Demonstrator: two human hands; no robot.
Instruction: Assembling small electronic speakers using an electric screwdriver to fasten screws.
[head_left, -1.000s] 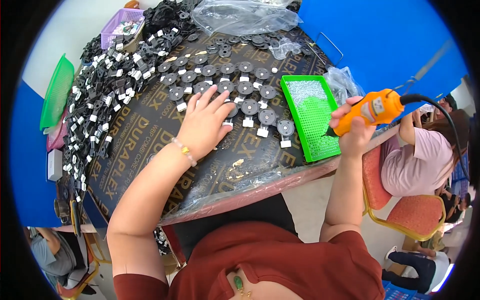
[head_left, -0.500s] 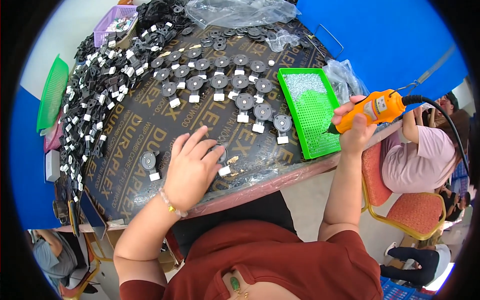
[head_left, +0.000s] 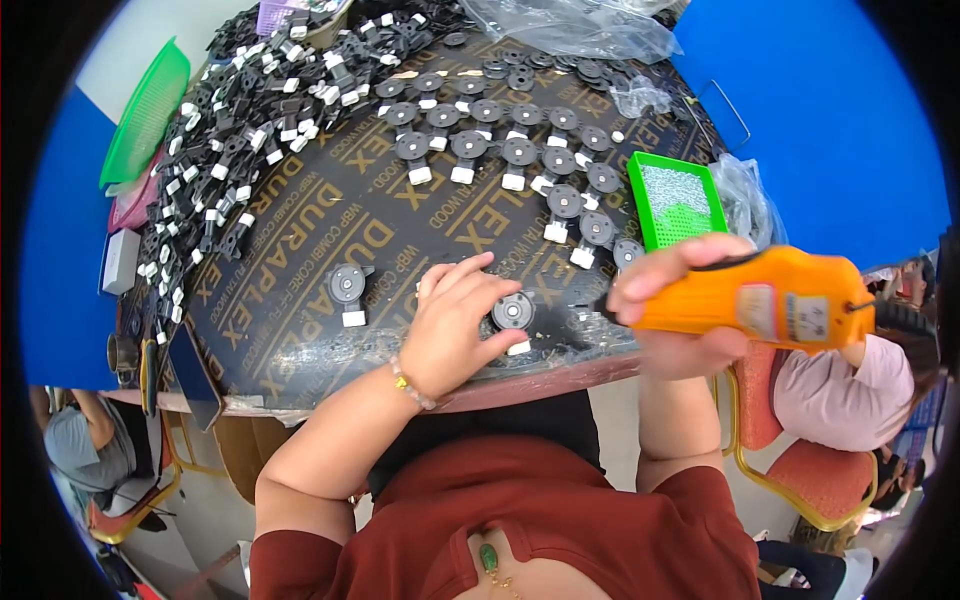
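Note:
My left hand lies over the near part of the table with its fingers spread. Its thumb and index finger rest on either side of a round black part with a white tab, at its edge. An orange electric screwdriver is in my right hand, fingers wrapped round its front end. The tool lies nearly level, tip toward the left, a short way right of that part. Motion blurs the right hand. Another such black part sits alone left of my left hand.
Several rows of similar parts cover the table's middle. A heap of black and white pieces fills the far left. The green tray at right holds small silvery pieces. Clear plastic bags lie behind. A person in pink sits at right.
My right hand has brought the screwdriver down and left from above the green tray toward the near black part. The view has shifted; my left hand stays by that part, which now shows more.

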